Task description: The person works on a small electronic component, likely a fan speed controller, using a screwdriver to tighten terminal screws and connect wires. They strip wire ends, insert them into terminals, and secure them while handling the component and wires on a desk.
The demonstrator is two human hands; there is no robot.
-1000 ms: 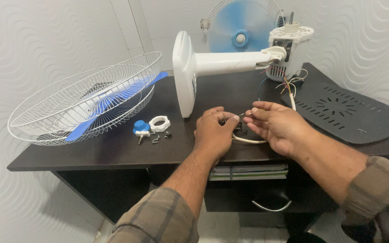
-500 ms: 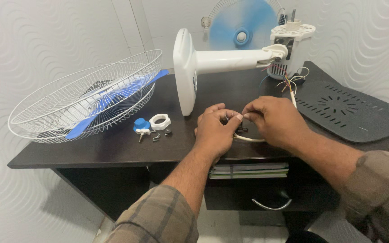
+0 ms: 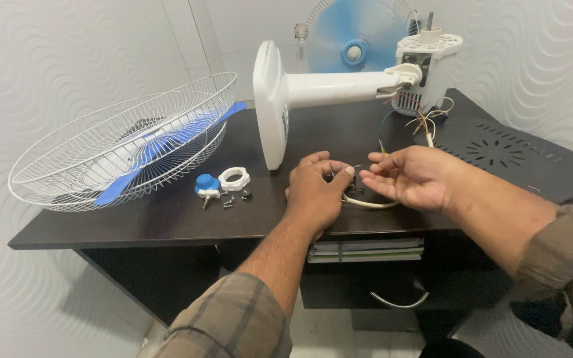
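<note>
My left hand (image 3: pixel 316 192) rests on the dark desk (image 3: pixel 167 222) and pinches a thin wire end between thumb and forefinger, over a small dark part that it mostly hides. A white cord (image 3: pixel 366 204) curls out from under it. My right hand (image 3: pixel 409 176) hovers just to the right with its fingers loosely spread and nothing in them, fingertips close to the wire end. Coloured wires (image 3: pixel 406 119) run from behind my right hand up to the white fan motor housing (image 3: pixel 426 59).
A white fan stand (image 3: pixel 270 106) lies on its side behind my hands. A wire grille (image 3: pixel 127 142) holding a blue blade sits at the left. A blue cap (image 3: pixel 205 184), white ring nut (image 3: pixel 235 178) and small screws (image 3: pixel 233 199) lie nearby. A black vented panel (image 3: pixel 499 152) is at right.
My right hand has drawn back to the right and opened, away from my left hand, which stays in place pinching the wire.
</note>
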